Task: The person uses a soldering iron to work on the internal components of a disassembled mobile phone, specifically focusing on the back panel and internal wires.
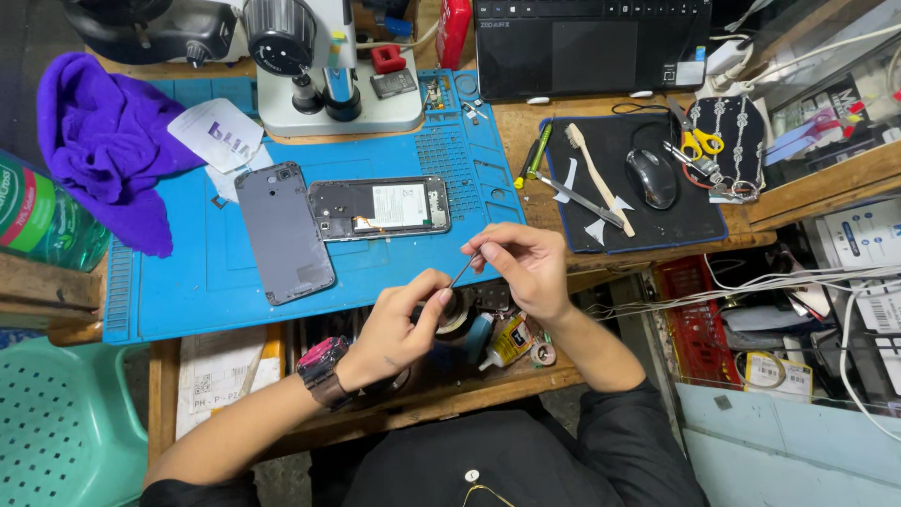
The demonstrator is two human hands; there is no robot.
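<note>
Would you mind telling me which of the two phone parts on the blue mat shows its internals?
The opened phone body, lying crosswise right of the plain grey back cover, shows its battery and circuitry.

A worn wooden workbench fills the room, with a green plastic chair at its lower left.
</note>
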